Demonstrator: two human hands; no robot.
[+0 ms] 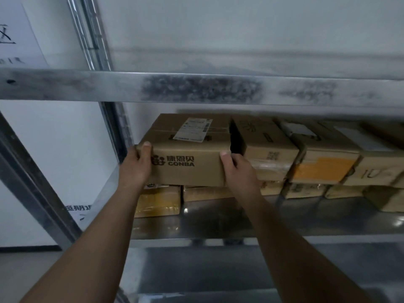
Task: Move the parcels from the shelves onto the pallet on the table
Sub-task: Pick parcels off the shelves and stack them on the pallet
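A brown cardboard parcel (188,149) printed "CONBA", with a white label on top, lies at the left end of the metal shelf (218,224), on top of flatter parcels (159,202). My left hand (136,165) grips its left front corner, thumb over the top edge. My right hand (237,169) grips its right front corner, thumb on top, fingers hidden in the gap beside the neighbouring parcel (266,145). More brown parcels (328,158) are stacked in a row to the right. The pallet and table are out of view.
A smudged metal crossbeam (196,88) of the upper shelf runs across just above the parcels. A slanted metal upright (32,171) stands at the left, beside a white wall with paper signs (17,33). A lower shelf level (218,270) lies below.
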